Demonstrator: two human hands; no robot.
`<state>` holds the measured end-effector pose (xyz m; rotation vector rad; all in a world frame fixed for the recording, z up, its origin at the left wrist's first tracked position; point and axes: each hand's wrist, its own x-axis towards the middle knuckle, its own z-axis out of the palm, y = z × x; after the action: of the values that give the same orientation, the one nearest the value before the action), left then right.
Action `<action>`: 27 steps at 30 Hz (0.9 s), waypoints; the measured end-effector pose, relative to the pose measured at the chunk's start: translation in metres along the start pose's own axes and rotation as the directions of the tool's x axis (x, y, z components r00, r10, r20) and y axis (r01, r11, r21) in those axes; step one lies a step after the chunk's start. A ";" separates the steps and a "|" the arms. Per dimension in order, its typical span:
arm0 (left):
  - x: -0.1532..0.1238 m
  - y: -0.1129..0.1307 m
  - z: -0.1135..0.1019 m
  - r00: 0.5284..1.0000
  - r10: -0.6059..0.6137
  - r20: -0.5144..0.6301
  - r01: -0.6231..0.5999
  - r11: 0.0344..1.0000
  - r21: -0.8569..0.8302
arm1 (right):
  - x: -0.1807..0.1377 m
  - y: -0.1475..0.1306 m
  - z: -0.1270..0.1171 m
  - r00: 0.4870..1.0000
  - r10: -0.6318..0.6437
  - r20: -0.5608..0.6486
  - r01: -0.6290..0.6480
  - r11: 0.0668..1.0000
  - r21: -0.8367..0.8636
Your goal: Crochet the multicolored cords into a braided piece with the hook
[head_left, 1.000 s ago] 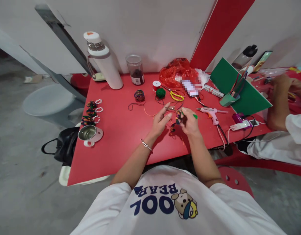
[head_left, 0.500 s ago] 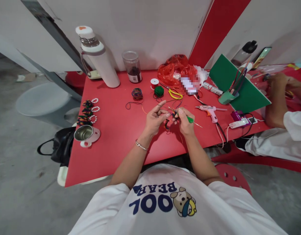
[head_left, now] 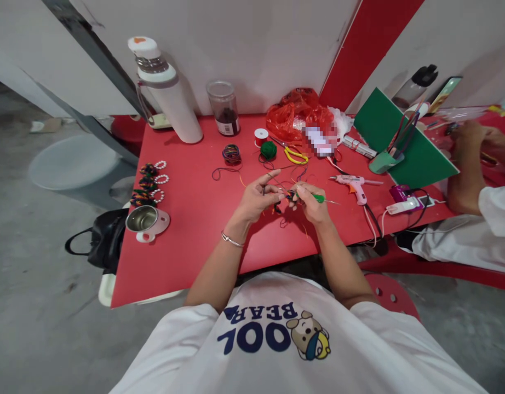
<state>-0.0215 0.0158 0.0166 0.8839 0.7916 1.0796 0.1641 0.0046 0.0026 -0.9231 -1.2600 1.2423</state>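
While strands hang loose about it, the multicoloured yarn piece [head_left: 291,195], centre of frame, appears unfinished; remaining work cannot be told. Left hand [head_left: 256,201]: thumb and fingers pinching the piece's left side. Right hand [head_left: 314,206]: closed round a green-handled tool [head_left: 319,198], against the piece. Left of frame: bead-looped yarn pieces [head_left: 145,183], apparently complete. Upper centre: multicoloured yarn ball [head_left: 231,155], green yarn ball [head_left: 268,150].

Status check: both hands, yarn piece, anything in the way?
Right hand gripping green-handled tool. Left hand at multicoloured yarn piece, grip unclear. Piece between hands, partly hidden by fingers. Pink glue gun to the right, clear of both hands.
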 end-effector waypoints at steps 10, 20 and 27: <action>-0.005 0.009 0.001 1.000 -0.025 -0.002 0.025 0.996 0.088 | 0.003 0.000 -0.004 0.992 0.088 0.095 -0.095 0.993 0.065; -0.007 0.011 -0.006 0.997 -0.063 0.044 0.059 0.994 0.091 | 0.011 -0.008 -0.014 0.952 0.120 0.283 -0.154 0.983 0.101; -0.005 0.008 -0.006 1.000 -0.001 0.017 -0.001 0.990 0.140 | 0.012 -0.009 -0.024 0.953 0.078 0.293 -0.075 0.997 -0.022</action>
<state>-0.0318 0.0140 0.0219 1.0103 0.8611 1.0242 0.1880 0.0179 0.0103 -0.8213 -1.4751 1.4756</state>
